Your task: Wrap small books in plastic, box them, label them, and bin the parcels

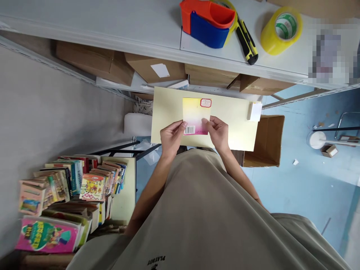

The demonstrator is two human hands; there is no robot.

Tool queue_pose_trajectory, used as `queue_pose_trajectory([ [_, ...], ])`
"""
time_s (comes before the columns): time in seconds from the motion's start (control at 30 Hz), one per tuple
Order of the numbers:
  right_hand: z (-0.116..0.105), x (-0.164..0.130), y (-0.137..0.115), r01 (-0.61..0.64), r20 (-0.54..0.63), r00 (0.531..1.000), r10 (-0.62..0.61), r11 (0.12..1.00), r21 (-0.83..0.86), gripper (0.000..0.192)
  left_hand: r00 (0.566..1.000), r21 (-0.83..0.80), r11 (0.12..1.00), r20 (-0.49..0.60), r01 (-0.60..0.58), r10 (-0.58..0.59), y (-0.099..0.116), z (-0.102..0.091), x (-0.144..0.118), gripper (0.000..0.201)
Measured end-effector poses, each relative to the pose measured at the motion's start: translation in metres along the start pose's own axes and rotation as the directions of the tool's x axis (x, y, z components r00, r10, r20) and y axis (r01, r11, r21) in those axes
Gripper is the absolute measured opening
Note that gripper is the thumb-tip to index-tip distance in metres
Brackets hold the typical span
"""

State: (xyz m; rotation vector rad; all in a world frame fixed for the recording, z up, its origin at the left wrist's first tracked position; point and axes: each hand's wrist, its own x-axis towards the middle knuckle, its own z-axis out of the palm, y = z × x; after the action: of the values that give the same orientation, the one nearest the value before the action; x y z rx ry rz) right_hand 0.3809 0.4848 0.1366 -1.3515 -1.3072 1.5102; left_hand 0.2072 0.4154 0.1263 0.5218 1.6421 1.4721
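A small thin book (196, 112), yellow at the top fading to pink below, is held over the pale yellow tabletop (236, 131). It has a barcode at its lower left and a red-framed label at its upper right. My left hand (172, 138) pinches its lower left edge, thumb on the face. On the opposite edge my right hand (218, 132) grips it the same way, fingers behind. A small white stack of slips (255, 111) sits near the tabletop's right end.
Rows of books (70, 180) stand to the left. On the grey shelf (112, 22) ahead are an orange and blue tape dispenser (209, 30), a utility knife (246, 41) and a yellow tape roll (270, 35). Cardboard boxes (92, 60) lie beneath it; an open carton (270, 140) stands right.
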Motion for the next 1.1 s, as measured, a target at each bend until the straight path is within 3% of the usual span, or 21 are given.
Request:
queue_pose_trajectory([
  [0.13, -0.001, -0.002, 0.0, 0.085, -0.137, 0.986, -0.09, 0.995, -0.047, 0.061, 0.996, 0.04, 0.997, -0.049, -0.066, 0.068, 0.002, 0.003, -0.005, 0.056],
  [0.27, 0.006, -0.012, -0.01, 0.058, -0.006, 0.998, -0.059, 0.997, -0.05, 0.058, 0.977, 0.168, 0.963, 0.007, -0.209, 0.211, 0.005, 0.009, -0.013, 0.048],
  [0.37, 0.016, -0.015, -0.013, 0.043, 0.073, 0.996, -0.043, 0.999, -0.005, 0.059, 0.914, 0.261, 0.876, 0.146, -0.406, 0.38, 0.004, 0.016, -0.018, 0.039],
  [0.47, 0.016, -0.007, -0.011, 0.044, 0.055, 0.997, -0.045, 0.999, 0.014, 0.056, 0.841, 0.301, 0.789, 0.271, -0.536, 0.468, 0.001, 0.018, -0.02, 0.035],
  [0.53, 0.01, 0.001, -0.009, 0.038, 0.039, 0.998, -0.039, 0.999, 0.016, 0.053, 0.847, 0.302, 0.794, 0.261, -0.528, 0.464, -0.001, 0.014, -0.018, 0.035],
  [0.67, -0.006, 0.01, -0.009, -0.012, 0.097, 0.995, 0.005, 0.997, 0.072, 0.052, 0.931, 0.258, 0.896, 0.041, -0.361, 0.363, -0.002, -0.001, -0.005, 0.046],
  [0.73, -0.009, 0.01, -0.01, -0.063, 0.147, 0.988, 0.047, 0.992, 0.111, 0.053, 0.967, 0.191, 0.948, 0.054, -0.255, 0.249, -0.002, -0.01, 0.003, 0.052],
  [0.83, -0.008, 0.008, -0.006, -0.114, 0.18, 0.98, 0.088, 0.983, 0.141, 0.055, 0.98, 0.133, 0.979, 0.146, -0.152, 0.133, 0.001, -0.018, 0.011, 0.054],
  [1.0, -0.001, 0.01, 0.012, -0.116, 0.184, 0.98, 0.082, 0.977, 0.18, 0.052, 0.968, 0.198, 0.953, 0.15, -0.229, 0.202, 0.012, -0.018, 0.003, 0.047],
  [1.1, 0.005, 0.014, 0.022, -0.137, 0.2, 0.975, 0.095, 0.968, 0.209, 0.053, 0.914, 0.279, 0.875, 0.21, -0.396, 0.347, 0.02, -0.012, -0.008, 0.035],
])
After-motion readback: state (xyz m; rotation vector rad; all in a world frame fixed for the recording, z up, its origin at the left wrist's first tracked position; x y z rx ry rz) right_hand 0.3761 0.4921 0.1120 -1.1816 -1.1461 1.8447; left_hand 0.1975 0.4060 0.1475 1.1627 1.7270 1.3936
